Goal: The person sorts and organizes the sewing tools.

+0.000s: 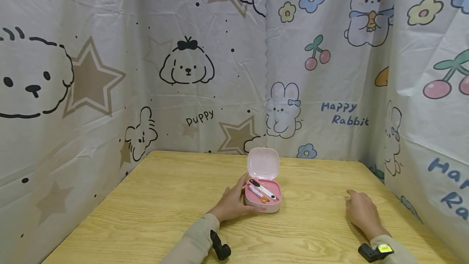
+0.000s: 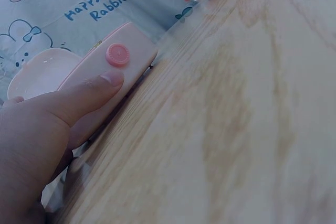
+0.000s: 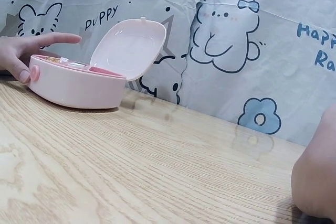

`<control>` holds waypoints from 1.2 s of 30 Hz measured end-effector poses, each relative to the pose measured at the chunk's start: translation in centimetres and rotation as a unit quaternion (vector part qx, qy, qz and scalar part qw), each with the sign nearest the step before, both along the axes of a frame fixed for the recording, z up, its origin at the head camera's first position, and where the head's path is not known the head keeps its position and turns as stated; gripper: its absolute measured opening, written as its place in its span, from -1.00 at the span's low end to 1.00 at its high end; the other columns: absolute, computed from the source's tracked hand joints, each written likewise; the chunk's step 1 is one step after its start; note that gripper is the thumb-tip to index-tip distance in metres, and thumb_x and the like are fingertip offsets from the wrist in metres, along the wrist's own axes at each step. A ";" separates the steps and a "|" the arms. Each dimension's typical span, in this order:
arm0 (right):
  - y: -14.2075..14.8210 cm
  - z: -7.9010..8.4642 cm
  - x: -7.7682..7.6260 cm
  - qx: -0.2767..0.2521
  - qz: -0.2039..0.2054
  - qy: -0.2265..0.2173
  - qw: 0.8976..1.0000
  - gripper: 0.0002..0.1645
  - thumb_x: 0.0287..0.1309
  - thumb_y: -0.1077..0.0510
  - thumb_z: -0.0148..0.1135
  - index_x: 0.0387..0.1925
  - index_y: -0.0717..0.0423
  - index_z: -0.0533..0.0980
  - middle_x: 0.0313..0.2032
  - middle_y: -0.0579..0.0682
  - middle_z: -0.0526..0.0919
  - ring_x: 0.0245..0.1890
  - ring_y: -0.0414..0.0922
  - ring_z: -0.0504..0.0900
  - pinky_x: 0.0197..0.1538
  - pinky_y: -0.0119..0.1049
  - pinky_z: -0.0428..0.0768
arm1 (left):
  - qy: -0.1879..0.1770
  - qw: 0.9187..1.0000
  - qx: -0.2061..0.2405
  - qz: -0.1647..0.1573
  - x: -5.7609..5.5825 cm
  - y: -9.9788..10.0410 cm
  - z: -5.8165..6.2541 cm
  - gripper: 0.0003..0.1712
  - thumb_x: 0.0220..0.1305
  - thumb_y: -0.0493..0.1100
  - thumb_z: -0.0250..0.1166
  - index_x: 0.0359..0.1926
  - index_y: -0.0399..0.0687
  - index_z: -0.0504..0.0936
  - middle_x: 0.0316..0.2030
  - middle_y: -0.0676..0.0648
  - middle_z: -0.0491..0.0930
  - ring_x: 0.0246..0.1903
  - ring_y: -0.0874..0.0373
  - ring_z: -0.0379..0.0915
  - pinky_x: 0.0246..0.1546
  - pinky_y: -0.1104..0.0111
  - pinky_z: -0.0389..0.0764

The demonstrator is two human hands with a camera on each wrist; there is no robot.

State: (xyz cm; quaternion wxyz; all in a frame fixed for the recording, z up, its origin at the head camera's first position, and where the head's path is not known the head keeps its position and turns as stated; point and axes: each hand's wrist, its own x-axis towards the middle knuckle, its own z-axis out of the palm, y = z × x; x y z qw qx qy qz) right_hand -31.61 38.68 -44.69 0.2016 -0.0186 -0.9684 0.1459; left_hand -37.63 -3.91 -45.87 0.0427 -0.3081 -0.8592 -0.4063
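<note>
A small pink box [image 1: 270, 207] stands on the table with its paler lid [image 1: 263, 163] raised. Inside lie a slim white tool with a black end [image 1: 262, 188], a white and pink stick [image 1: 255, 192] and a small orange thing [image 1: 264, 199]. My left hand [image 1: 230, 203] holds the box from its left side, the thumb on the front near the round pink button [image 2: 117, 54]. Well to the right, my right hand [image 1: 363, 214] is low at the table, fingers bent down. A small pale thing [image 1: 347, 200] shows at its fingertips, too small to name; they seem to pinch it.
The wood-grain table [image 1: 165, 223] reaches back to a printed curtain [image 1: 205, 105], which also hangs along the left and right sides. Black devices are strapped to the left wrist [image 1: 220, 247] and the right wrist [image 1: 373, 252].
</note>
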 end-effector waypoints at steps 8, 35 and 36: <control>-0.2 -0.1 0.0 -0.002 -0.002 0.009 1.000 -0.63 0.35 0.45 0.07 0.12 0.64 0.42 -0.15 0.54 0.50 -0.11 0.47 0.54 -0.14 0.36 0.55 | -0.001 1.000 -0.002 0.000 0.1 0.0 0.1 0.43 0.04 0.30 0.60 0.68 0.12 -0.14 0.54 -0.06 0.23 0.47 -0.10 0.17 0.41 -0.37 -0.22; -0.3 0.2 0.1 0.020 0.012 0.022 0.999 -0.69 0.32 0.31 0.23 -0.04 0.54 0.58 -0.15 0.47 0.67 -0.12 0.45 0.64 -0.12 0.34 0.58 | 0.007 1.000 0.004 0.001 0.1 0.1 0.3 0.45 -0.02 0.31 0.62 0.68 0.20 -0.12 0.52 0.03 0.26 0.46 -0.02 0.20 0.41 -0.37 -0.25; -0.3 0.2 0.1 0.020 0.011 0.019 1.000 -0.66 0.31 0.29 0.23 -0.02 0.53 0.58 -0.15 0.46 0.68 -0.12 0.45 0.64 -0.12 0.34 0.58 | 0.008 1.000 0.005 0.000 0.1 0.1 0.2 0.45 -0.02 0.31 0.63 0.68 0.18 -0.11 0.53 0.02 0.26 0.46 -0.04 0.20 0.41 -0.37 -0.25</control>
